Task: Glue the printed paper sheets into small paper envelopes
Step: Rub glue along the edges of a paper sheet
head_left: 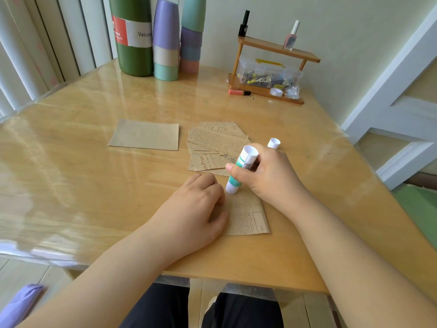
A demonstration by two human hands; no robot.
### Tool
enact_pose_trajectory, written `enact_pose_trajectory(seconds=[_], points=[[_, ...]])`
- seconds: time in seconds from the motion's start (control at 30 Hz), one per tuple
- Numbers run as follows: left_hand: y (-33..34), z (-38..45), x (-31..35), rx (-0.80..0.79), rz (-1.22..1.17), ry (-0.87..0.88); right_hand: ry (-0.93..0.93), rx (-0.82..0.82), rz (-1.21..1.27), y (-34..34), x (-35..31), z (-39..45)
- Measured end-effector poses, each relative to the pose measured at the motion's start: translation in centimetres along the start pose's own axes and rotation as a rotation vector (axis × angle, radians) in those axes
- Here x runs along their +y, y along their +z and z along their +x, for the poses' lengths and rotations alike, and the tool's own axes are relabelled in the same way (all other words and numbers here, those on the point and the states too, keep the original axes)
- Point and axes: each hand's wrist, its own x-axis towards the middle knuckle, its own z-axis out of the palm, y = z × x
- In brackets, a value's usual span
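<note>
A printed paper sheet (248,213) lies in front of me on the wooden table (94,185). My left hand (196,207) presses down on the sheet's left part with loosely bent fingers. My right hand (269,176) grips a green and white glue stick (238,172), tilted with its tip down at the sheet's top edge. The glue's white cap (273,143) stands just beyond my right hand. A fanned pile of printed sheets (216,143) lies behind the hands. A plain brown envelope (144,134) lies flat to the left of the pile.
At the back stand a green vacuum flask (134,36) and stacks of pastel cups (165,41). A small wooden shelf (272,67) at the back right holds nail polish bottles and a clear box of bits. An orange tube (238,92) lies beside it.
</note>
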Motion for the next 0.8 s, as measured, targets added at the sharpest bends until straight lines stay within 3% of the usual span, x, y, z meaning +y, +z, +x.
enact_pose_trajectory(seconds=[0.27,0.53,0.8], points=[[-0.6,0.0,-0.3,-0.036,0.020,-0.002,0.009,0.008,-0.007,-0.3,-0.3,-0.7],[-2.9,-0.4,-2.5,-0.194,0.038,-0.079,-0.018,0.002,0.030,-0.7,-0.6,-3.2],[-2.9,-2.6,-3.0,-0.105,-0.039,-0.089,-0.018,0.027,0.029,-0.5,-0.6,-3.1]])
